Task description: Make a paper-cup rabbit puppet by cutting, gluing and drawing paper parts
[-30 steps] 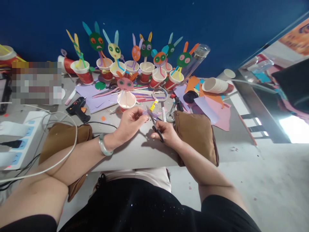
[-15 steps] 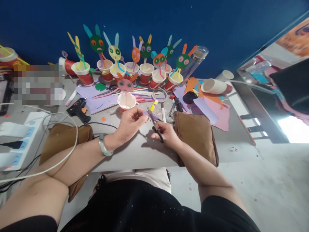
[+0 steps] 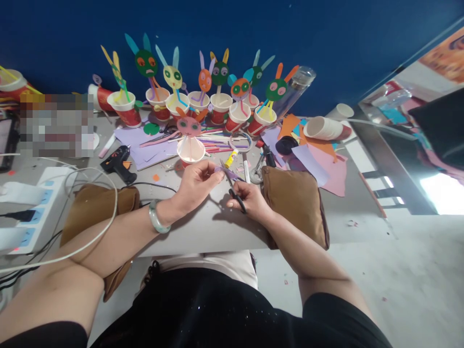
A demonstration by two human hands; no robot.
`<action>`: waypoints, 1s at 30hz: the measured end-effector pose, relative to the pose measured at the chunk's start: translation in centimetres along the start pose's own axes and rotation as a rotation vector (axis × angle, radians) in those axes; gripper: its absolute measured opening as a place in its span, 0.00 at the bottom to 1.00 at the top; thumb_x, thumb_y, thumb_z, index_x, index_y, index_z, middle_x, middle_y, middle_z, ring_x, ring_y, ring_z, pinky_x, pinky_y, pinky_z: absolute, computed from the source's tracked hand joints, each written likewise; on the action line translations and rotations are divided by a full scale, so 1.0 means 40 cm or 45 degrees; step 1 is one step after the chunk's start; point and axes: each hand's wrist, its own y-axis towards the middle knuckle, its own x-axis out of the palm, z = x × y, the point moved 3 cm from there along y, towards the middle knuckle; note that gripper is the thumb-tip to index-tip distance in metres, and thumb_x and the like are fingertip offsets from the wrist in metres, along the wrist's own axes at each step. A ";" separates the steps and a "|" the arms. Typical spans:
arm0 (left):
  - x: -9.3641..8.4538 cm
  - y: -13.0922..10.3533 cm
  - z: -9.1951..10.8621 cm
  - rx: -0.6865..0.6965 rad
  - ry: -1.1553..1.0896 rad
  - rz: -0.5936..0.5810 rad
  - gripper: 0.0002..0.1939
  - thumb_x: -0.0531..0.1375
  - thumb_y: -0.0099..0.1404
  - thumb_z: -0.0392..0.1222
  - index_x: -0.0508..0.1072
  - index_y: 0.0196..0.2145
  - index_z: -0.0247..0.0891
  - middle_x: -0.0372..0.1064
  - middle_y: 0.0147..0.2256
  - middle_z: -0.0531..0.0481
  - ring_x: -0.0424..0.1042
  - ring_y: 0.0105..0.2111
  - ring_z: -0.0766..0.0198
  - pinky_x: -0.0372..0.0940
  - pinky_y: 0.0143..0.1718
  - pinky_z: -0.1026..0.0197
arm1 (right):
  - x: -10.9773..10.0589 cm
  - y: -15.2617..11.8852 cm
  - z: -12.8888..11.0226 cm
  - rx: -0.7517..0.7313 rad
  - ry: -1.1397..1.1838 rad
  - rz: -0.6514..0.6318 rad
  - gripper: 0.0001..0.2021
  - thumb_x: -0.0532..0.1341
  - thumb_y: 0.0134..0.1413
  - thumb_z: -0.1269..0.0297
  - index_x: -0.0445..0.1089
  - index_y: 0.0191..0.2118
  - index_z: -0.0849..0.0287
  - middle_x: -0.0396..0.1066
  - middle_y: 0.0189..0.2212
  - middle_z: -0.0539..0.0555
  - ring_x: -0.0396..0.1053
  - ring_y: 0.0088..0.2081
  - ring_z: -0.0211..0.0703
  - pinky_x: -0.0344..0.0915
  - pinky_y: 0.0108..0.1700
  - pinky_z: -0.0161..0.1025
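Part-way through a cut, it seems: the left hand [image 3: 195,186] has its fingers pinched on a small scrap of purple paper [image 3: 218,169], held just above the tabletop [image 3: 203,227], and the right hand's [image 3: 252,199] fingers are closed round the handles of black-handled scissors [image 3: 237,198], blades beside the scrap; whether they have bitten cannot be told. Close behind the left hand, a paper cup [image 3: 191,153] bears a pink paper face [image 3: 189,126] with ears and eyes in place, and the eared figures in the row of cups [image 3: 238,117] behind look finished too; the purple scrap looks loose, not yet fixed to anything. Bare surface lies between the wrists, down to the near edge. Brown cushions [image 3: 295,205] flank the forearms, while a yellow glue stick [image 3: 231,158] and a marker [image 3: 246,171] crowd the space beyond the blades.
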 end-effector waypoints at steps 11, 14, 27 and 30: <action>0.002 0.000 -0.002 0.017 -0.021 -0.027 0.08 0.65 0.59 0.40 0.71 0.25 0.38 0.67 0.23 0.55 0.62 0.24 0.70 0.58 0.27 0.64 | -0.002 0.003 0.006 -0.018 -0.005 0.018 0.35 0.78 0.28 0.36 0.59 0.23 0.56 0.57 0.18 0.42 0.49 0.22 0.31 0.45 0.24 0.33; 0.002 0.000 -0.003 0.022 -0.023 -0.031 0.08 0.65 0.59 0.40 0.71 0.25 0.38 0.67 0.23 0.55 0.62 0.24 0.70 0.58 0.27 0.64 | -0.002 0.003 0.008 -0.009 0.012 0.003 0.34 0.78 0.28 0.36 0.59 0.23 0.56 0.56 0.18 0.42 0.48 0.22 0.30 0.45 0.24 0.33; 0.002 0.000 -0.003 0.033 -0.006 -0.013 0.08 0.65 0.60 0.38 0.71 0.24 0.38 0.68 0.23 0.55 0.62 0.24 0.70 0.58 0.27 0.64 | -0.002 0.000 0.009 -0.020 -0.006 0.001 0.35 0.77 0.29 0.35 0.59 0.24 0.56 0.58 0.17 0.42 0.49 0.21 0.30 0.46 0.24 0.33; 0.002 0.000 -0.003 0.035 -0.004 -0.002 0.08 0.65 0.59 0.38 0.70 0.24 0.38 0.68 0.23 0.55 0.63 0.24 0.70 0.58 0.27 0.64 | -0.001 -0.001 0.004 -0.009 0.008 -0.011 0.34 0.78 0.29 0.36 0.59 0.23 0.56 0.57 0.16 0.42 0.48 0.21 0.30 0.45 0.23 0.33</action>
